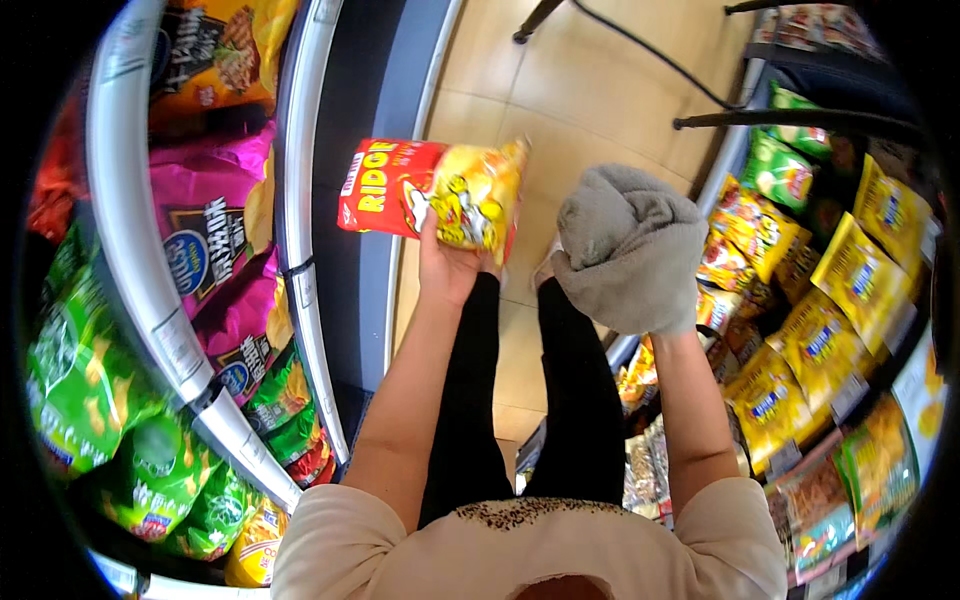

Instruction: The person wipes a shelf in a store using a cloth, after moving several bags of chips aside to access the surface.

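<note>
My left hand [448, 266] grips the lower edge of a red and yellow snack bag [435, 195] with cartoon figures on it, thumb on its front. Its other fingers are mostly behind the bag. A grey plush cloth [630, 247] is bunched over my right hand, covering the fingers, so only the wrist and forearm show below it. The bag and the cloth are apart, both held above the tiled floor between two rows of shelves.
Curved shelves on the left hold magenta chip bags [217, 217] and green snack bags [97, 375] behind pale shelf rails [304, 150]. Yellow packets [821, 337] fill the right shelves. Thin dark metal legs [795, 118] stand at the upper right above the tiled floor [570, 97].
</note>
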`<action>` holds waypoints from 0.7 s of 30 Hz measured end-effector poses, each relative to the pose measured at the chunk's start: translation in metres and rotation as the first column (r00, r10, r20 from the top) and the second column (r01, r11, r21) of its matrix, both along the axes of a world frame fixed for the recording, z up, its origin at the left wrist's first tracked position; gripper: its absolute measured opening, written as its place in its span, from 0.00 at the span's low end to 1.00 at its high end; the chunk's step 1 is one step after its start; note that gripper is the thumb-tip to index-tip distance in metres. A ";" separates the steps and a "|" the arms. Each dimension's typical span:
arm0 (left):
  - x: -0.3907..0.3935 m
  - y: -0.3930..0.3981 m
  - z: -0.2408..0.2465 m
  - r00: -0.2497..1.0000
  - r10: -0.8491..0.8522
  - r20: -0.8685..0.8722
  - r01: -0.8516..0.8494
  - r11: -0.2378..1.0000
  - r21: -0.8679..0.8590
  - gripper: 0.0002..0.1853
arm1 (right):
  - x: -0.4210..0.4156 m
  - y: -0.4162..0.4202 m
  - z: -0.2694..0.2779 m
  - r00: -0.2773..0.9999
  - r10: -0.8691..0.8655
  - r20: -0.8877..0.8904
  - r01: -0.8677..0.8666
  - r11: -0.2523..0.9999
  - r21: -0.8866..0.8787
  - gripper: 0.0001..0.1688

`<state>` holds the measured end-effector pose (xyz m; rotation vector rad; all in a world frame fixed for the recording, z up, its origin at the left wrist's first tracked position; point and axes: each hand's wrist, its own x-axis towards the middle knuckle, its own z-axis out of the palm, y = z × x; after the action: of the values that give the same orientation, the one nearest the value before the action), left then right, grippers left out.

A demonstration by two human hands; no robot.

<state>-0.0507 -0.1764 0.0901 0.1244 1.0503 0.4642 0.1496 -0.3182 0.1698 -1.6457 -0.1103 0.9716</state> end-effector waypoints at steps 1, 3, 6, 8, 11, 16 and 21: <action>0.009 -0.011 0.023 0.998 -0.018 0.060 0.019 1.000 -0.016 0.29 | 0.005 -0.009 0.026 0.998 0.007 0.055 -0.006 1.000 -0.019 0.30; 0.021 -0.027 0.075 1.000 -0.031 -0.002 0.031 0.998 -0.046 0.26 | 0.010 -0.021 0.080 0.986 0.040 0.163 -0.035 0.999 -0.030 0.31; 0.035 -0.040 0.142 0.996 -0.088 0.009 0.086 0.990 0.114 0.25 | 0.004 -0.035 0.160 0.914 0.083 0.398 -0.079 0.997 -0.027 0.32; 0.045 -0.045 0.202 0.993 -0.108 0.041 0.096 0.970 0.221 0.27 | -0.005 -0.036 0.207 0.827 0.121 0.549 -0.124 0.992 -0.031 0.32; 0.058 -0.058 0.284 0.982 -0.167 0.084 0.125 0.921 0.368 0.28 | -0.025 -0.030 0.254 0.664 0.232 0.711 -0.254 0.964 -0.077 0.33; 0.067 -0.059 0.376 0.962 -0.259 0.088 0.175 0.829 0.531 0.32 | -0.043 -0.033 0.328 0.412 0.354 0.840 -0.430 0.888 -0.163 0.35; 0.090 -0.057 0.468 0.934 -0.258 0.248 0.074 0.816 0.573 0.32 | -0.037 -0.039 0.387 0.220 0.383 0.897 -0.441 0.859 -0.259 0.36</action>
<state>0.0397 -0.2337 0.5581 0.6426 0.5532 0.5973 0.1130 -0.3570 0.5563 -1.9777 -1.4606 0.2006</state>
